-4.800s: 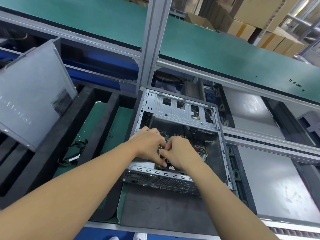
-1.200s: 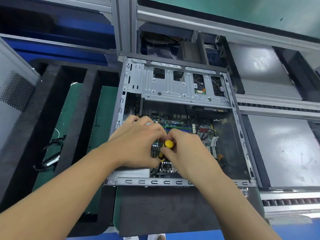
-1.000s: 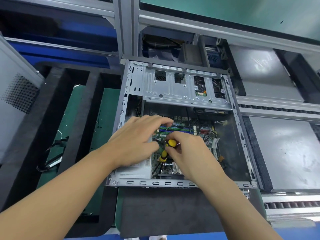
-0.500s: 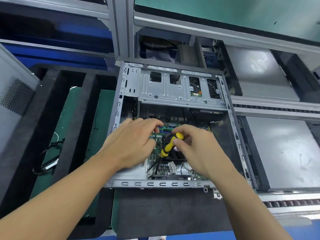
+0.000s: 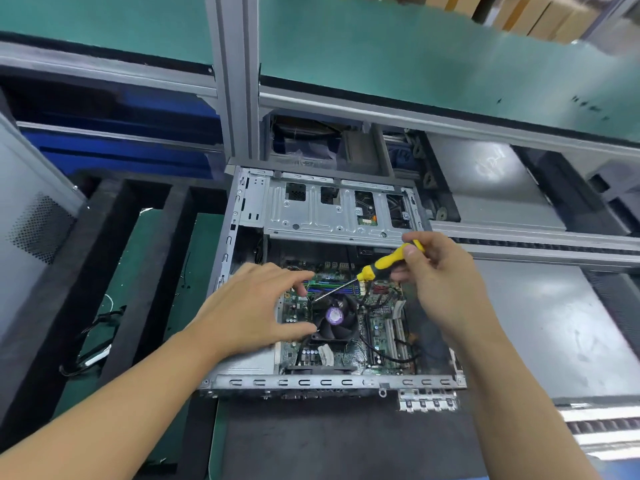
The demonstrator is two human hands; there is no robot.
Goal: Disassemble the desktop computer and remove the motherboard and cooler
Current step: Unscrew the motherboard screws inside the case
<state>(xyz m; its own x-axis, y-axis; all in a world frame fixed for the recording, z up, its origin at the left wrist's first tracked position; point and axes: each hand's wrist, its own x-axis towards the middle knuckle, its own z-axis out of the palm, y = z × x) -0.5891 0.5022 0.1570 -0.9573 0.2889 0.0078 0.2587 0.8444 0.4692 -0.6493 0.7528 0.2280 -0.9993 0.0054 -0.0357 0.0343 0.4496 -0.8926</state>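
Green conveyor belt (image 5: 415, 53) runs across the back behind a grey alu post (image 5: 237, 81), w/ cardboard boxes (image 5: 540, 15) blurred at top right. On the worktop (image 5: 329, 441) the PC case (image 5: 329, 381) lies flat, open side up; a grey perforated panel (image 5: 31, 220) stands tilted at far left. Black foam frame (image 5: 114, 258) sits left of the case, w/ loose black cables (image 5: 91, 344) at its left bar.

Inside the case: metal drive cage (image 5: 332, 216) at the far end, motherboard (image 5: 381, 330) still seated on the case floor, cooler (image 5: 334, 318) w/ black fan & purple hub sticker still mounted approx mid-board.

Right grip (image 5: 445, 285) is clenched on the screwdriver (image 5: 388, 261): thumb & fingers pinch the far end of its yellow handle, above the board's right half. Shaft slants down & left; tip sits at the cooler's far-left corner. Left grip (image 5: 249, 315) is released, holds nothing: fingers spread loosely over the board's left edge, index tip just beside the screwdriver tip, thumb tip at the cooler's near-left corner; can't tell if it touches. Both forearms (image 5: 104, 420) reach in over the case's near rim.
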